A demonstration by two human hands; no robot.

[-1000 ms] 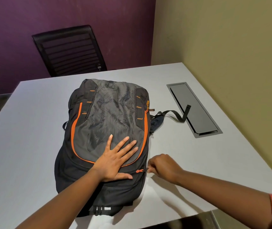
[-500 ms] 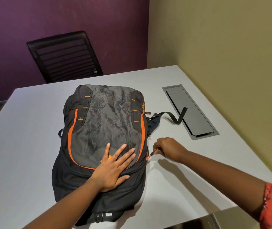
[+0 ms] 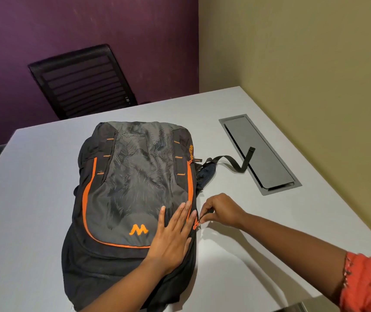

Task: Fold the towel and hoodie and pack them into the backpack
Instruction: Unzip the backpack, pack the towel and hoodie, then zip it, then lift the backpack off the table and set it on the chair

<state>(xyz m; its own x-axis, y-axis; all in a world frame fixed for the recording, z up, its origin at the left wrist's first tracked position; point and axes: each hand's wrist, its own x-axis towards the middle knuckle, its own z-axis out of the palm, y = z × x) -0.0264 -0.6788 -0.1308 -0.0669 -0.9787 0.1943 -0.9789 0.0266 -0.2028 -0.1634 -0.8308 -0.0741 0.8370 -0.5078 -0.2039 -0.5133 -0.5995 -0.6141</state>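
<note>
Right hand (image 3: 221,209) has a pinch grip on the orange zipper pull (image 3: 195,224) at the right side of the backpack (image 3: 132,199), thumb + fingertips closed on it, other fingers curled in. Left hand (image 3: 172,235) lies flat on the pack's front panel just beside that zipper, fingers straight and close together, pressing the fabric, palm sitting over the orange piping near the orange M logo (image 3: 138,229).

Backpack is lying face up on the grey counter (image 3: 33,199), approx in the middle, top end toward the person. It looks stuffed; towel and hoodie aren't visible, so can't tell what's inside. A black strap (image 3: 236,162) trails off its right side and ends on the metal cable hatch (image 3: 260,154) set in the counter. Black chair (image 3: 83,82) at the far edge, against the purple wall. Orange patterned sleeve (image 3: 369,282) on the right arm.
</note>
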